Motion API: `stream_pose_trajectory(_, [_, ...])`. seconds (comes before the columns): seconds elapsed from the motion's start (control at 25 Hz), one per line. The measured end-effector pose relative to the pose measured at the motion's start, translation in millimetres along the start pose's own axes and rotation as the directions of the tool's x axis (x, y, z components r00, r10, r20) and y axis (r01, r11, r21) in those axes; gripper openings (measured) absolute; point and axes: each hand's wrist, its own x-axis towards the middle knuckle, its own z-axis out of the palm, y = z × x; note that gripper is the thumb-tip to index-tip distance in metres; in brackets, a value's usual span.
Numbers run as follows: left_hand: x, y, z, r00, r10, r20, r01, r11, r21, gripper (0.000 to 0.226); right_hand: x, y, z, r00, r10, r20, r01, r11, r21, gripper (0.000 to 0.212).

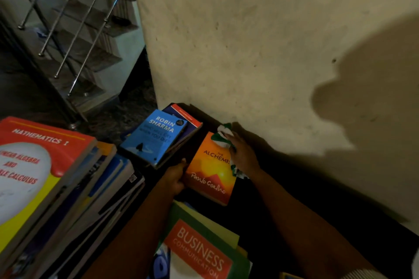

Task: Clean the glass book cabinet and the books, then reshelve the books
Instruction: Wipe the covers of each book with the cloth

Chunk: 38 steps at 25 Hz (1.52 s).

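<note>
- The orange paperback (210,172), glossy and flat, with a sun-and-pyramid cover reading "The Alchemist" and "Paulo Coelho", lies face up, tilted, on a dark surface just in front of the wall.
- The left hand (175,176) grips the book's left long edge. Its fingers curl under that edge and the thumb tip (183,161) rests on the rim of the cover.
- The right hand (243,154) lies over the cover's upper right corner, fingers bent round a crumpled green-and-white cloth (221,135). The soft fabric bunches out past the fingertips and shows again by the wrist, pressed against the cover.
- Just left of the orange paperback, a blue paperback (154,138) marked "Robin Sharma" tops a small slanted stack. Under it lies a dark book with a red band (188,118).
- Nearer the camera lies a green and red textbook (199,253) titled "Business Communication", with yellow sheets beneath it.
- At far left rises a tall pile of thick textbooks, topped by a red, white and yellow maths book (34,165).
- The dark surface is too dim to tell whether it is floor or tabletop.
- The wall (249,41) is rough, cream plaster, scuffed, with a broad shadow on its right.
- Beyond it at upper left, stone steps climb behind a polished metal railing (74,29).
</note>
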Motion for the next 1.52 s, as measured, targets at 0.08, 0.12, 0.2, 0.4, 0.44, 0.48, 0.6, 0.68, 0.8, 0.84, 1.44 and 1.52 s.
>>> stream_pose_trajectory(0.08, [-6.5, 4.4, 3.9, 0.999, -0.046, 0.006, 0.046, 0.998, -0.032, 0.065, -4.3, 0.7, 18.8, 0.996, -0.087, -0.026, 0.082, 0.986, -0.147, 0.047])
stream_pose_trajectory(0.12, [-9.6, 5.8, 5.1, 0.998, -0.058, -0.001, 0.058, 0.998, -0.034, 0.072, -11.7, -1.9, 26.3, 0.984, -0.176, -0.036, 0.167, 0.970, -0.178, 0.046])
stream_pose_trajectory(0.2, [-14.4, 8.6, 6.2, 0.997, -0.082, -0.006, 0.082, 0.995, -0.059, 0.083, -36.1, -9.3, 39.8, 0.940, -0.339, 0.029, 0.340, 0.933, -0.122, 0.046])
stream_pose_trajectory(0.4, [-11.0, 16.6, -0.8, 0.987, -0.126, 0.103, 0.136, 0.986, -0.093, 0.091, -92.7, -20.1, 36.5, 0.835, -0.533, 0.137, 0.507, 0.842, 0.183, 0.038])
stream_pose_trajectory(0.44, [-12.8, 16.1, -0.8, 0.990, -0.114, 0.087, 0.116, 0.993, -0.026, 0.084, -101.0, -21.2, 28.8, 0.849, -0.509, 0.144, 0.461, 0.845, 0.270, 0.037])
stream_pose_trajectory(0.48, [-18.1, 14.3, 2.8, 0.993, -0.073, 0.088, 0.068, 0.996, 0.052, 0.070, -109.0, -23.4, 17.8, 0.904, -0.399, 0.153, 0.316, 0.865, 0.391, 0.037])
stream_pose_trajectory(0.6, [-33.3, 6.3, 22.0, 0.976, 0.201, 0.079, -0.216, 0.917, 0.335, 0.023, -124.0, -25.1, -25.8, 0.998, 0.019, 0.061, -0.051, 0.806, 0.589, 0.035])
stream_pose_trajectory(0.68, [-42.0, 2.5, 35.4, 0.892, 0.432, 0.135, -0.440, 0.759, 0.480, 0.032, -127.3, -17.2, -53.8, 0.990, 0.125, -0.064, -0.067, 0.820, 0.568, 0.035])
stream_pose_trajectory(0.8, [-67.2, -9.1, 55.9, 0.595, 0.717, 0.363, -0.717, 0.270, 0.642, 0.036, -129.7, 0.6, -96.2, 0.952, 0.207, -0.227, -0.060, 0.849, 0.525, 0.037])
stream_pose_trajectory(0.84, [-74.9, -17.4, 60.1, 0.494, 0.729, 0.473, -0.767, 0.110, 0.632, 0.036, -132.1, 6.9, -105.5, 0.940, 0.217, -0.263, -0.055, 0.857, 0.512, 0.036])
stream_pose_trajectory(1.44, [-9.3, -4.4, 50.1, 0.913, 0.354, 0.203, -0.237, 0.056, 0.970, 0.036, -83.8, 41.5, -39.7, 0.934, 0.299, -0.196, -0.260, 0.944, 0.202, 0.052])
stream_pose_trajectory(1.52, [-5.5, 0.8, 48.9, 0.940, 0.330, 0.088, -0.217, 0.376, 0.901, 0.034, -77.4, 39.3, -15.8, 0.943, 0.263, -0.204, -0.277, 0.960, -0.042, 0.056])
